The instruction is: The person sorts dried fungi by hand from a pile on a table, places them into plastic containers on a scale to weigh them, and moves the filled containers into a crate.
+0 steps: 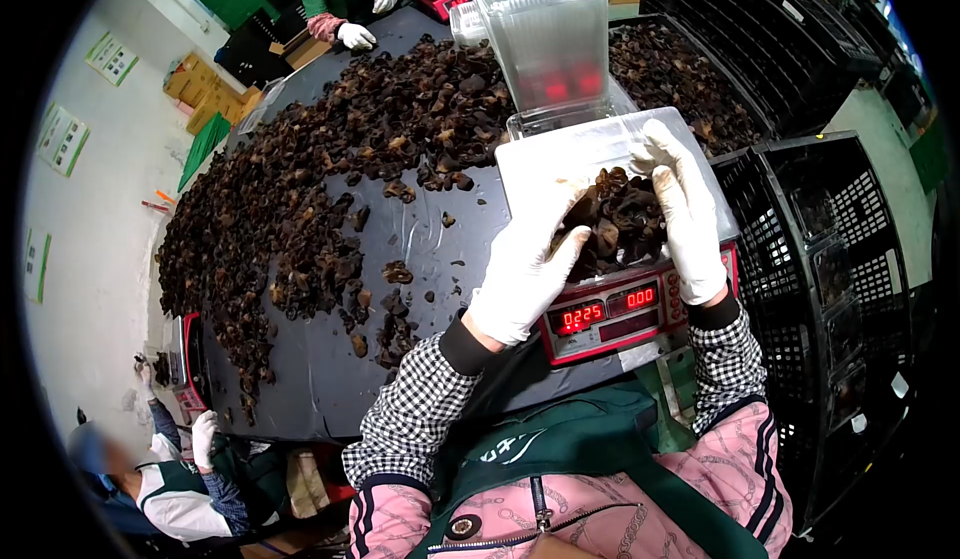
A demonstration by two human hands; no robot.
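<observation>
Both my hands wear white gloves and cup a heap of dark brown wood ear mushrooms (613, 224) over the scale's pale platform (533, 171). My left hand (530, 269) curves round the heap's left side, thumb and fingers pressed against it. On the other side, my right hand (686, 214) has its fingers bent over the heap's right edge. Whether a clear box lies under the mushrooms is hard to make out. Just below the heap, the red digital scale (640, 304) shows lit figures, 0225 and 0.00.
Loose wood ears (300, 199) spread over the dark table (420, 229). A stack of clear plastic boxes (550, 49) stands beyond the scale. A black crate (850, 249) with filled clear boxes is at right. Two co-workers in gloves (355, 37) work at the table's far end and lower left.
</observation>
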